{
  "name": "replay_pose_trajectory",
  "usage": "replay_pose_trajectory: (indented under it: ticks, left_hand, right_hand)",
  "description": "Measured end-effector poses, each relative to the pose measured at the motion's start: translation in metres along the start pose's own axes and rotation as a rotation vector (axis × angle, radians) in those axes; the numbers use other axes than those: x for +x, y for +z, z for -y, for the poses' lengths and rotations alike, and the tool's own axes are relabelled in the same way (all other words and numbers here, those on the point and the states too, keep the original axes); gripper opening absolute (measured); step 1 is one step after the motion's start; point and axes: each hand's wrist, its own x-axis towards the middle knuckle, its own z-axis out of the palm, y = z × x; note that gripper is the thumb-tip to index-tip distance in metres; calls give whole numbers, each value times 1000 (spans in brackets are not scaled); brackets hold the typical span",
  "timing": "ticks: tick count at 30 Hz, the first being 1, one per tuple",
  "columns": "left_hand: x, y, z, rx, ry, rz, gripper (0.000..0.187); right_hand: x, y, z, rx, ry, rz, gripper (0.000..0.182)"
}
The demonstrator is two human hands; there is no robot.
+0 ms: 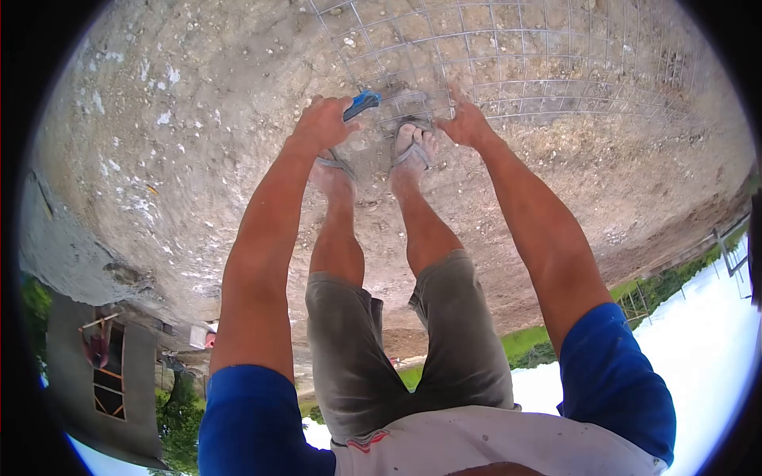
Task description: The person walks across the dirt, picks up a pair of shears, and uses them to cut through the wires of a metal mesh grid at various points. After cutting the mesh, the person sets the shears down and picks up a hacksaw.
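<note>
My left hand [321, 123] is closed around a short blue-and-dark tool [363, 103], whose end sticks out to the right between thumb and fingers. I cannot tell what kind of tool it is. Across from it, my right hand [467, 123] has its fingers apart and holds nothing, with fingertips at the near edge of a wire mesh [496, 55]. This grid of thin metal wires spreads over the ground ahead and to the right. Between my hands, a sandalled right foot [410, 147] stands close to the mesh edge; the left foot [333, 174] is partly behind my left forearm.
Bare, stony dirt ground [198, 135] with whitish specks surrounds me. At the left lies a grey heap [63, 238]. A grey-walled building [67, 349] with an opening stands behind at lower left, and wooden posts [635, 305] rise at lower right.
</note>
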Motion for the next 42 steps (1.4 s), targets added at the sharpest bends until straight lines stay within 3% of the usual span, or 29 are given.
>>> replay_pose_trajectory:
  ticks: [1, 4, 6, 8, 9, 11, 15, 17, 19, 20, 21, 22, 24, 26, 28, 30, 33, 34, 35, 36, 37, 38, 39, 41, 42]
  left_hand:
    - [-13, -13, -4, 65, 47, -56, 60]
    - [-81, -19, 0, -149, -118, -259, 63]
    - [-155, -59, -10, -178, -264, -15, 61]
    - [-226, -56, 7, -142, -272, 69, 58]
    - [-267, -70, 10, -98, -252, 124, 56]
    - [-331, -84, 22, -30, -228, 238, 53]
    - [-392, -92, 54, 119, -308, 541, 46]
    - [-394, -76, 73, 221, -309, 646, 46]
    - [-406, -69, 67, 222, -296, 504, 47]
    - [-422, -32, 84, 71, -220, 306, 49]
    - [-448, -40, 85, -47, -259, 303, 48]
    - [-473, -50, 71, -140, -223, 377, 48]
    - [-517, -58, 15, -408, -210, 445, 48]
    - [-475, -91, 8, -449, -135, 291, 48]
    - [-493, -93, 2, -404, -152, 286, 49]
    - [-485, -105, -1, -304, -172, 356, 48]
    - [-469, -92, -1, -150, -208, 398, 47]
    - [-472, -69, 9, -154, -233, 387, 47]
    - [-479, -53, 14, -170, -230, 484, 46]
    - [-489, -36, 19, -240, -141, 486, 44]
    - [-504, -36, 4, -303, -271, 446, 43]
    - [-573, -17, -22, -400, -317, 493, 42]
    - [-642, -9, -52, -501, -378, 521, 41]
    - [-532, -54, -19, -556, -298, 215, 39]
    - [-506, -69, -20, -517, -299, 116, 39]
  right_hand:
    - [-13, -7, 3, -58, -18, -16, 85]
    - [-112, -17, -16, -185, 75, 36, 82]
    - [-202, -21, -59, -194, 94, 146, 65]
    - [-284, -33, -95, -82, 278, 328, 57]
    - [-307, -38, -123, -103, 218, 478, 49]
    - [-344, -40, -195, 155, 294, 418, 44]
    - [-352, -84, -179, -389, 303, 543, 38]
    - [-352, -105, -138, -297, 306, 254, 40]
    - [-366, -98, -143, -267, 446, 215, 39]
    - [-322, -142, -135, -405, 296, 212, 39]
    - [-314, -123, -118, -471, 167, 271, 39]
    - [-388, -95, -118, -491, 141, 347, 39]
    - [-390, -103, -119, -212, 511, 433, 43]
    - [-349, -132, -21, -207, 132, 189, 41]
    - [-310, -139, -1, 125, 186, 215, 46]
    - [-289, -164, 46, -154, 52, 187, 46]
    - [-271, -166, 50, -233, 17, 249, 44]
    - [-274, -137, -13, -97, 103, 175, 44]
    - [-293, -115, -45, -439, 122, 115, 52]
    - [-257, -145, -30, -437, 183, 178, 53]
    - [-286, -126, -38, -363, 312, 317, 54]
    - [-360, -105, -58, -338, 461, 526, 55]
    - [-439, -82, -70, -295, 390, 543, 52]
    - [-365, -116, -53, -185, 112, 162, 46]
    - [-333, -138, -36, -177, 34, 91, 45]
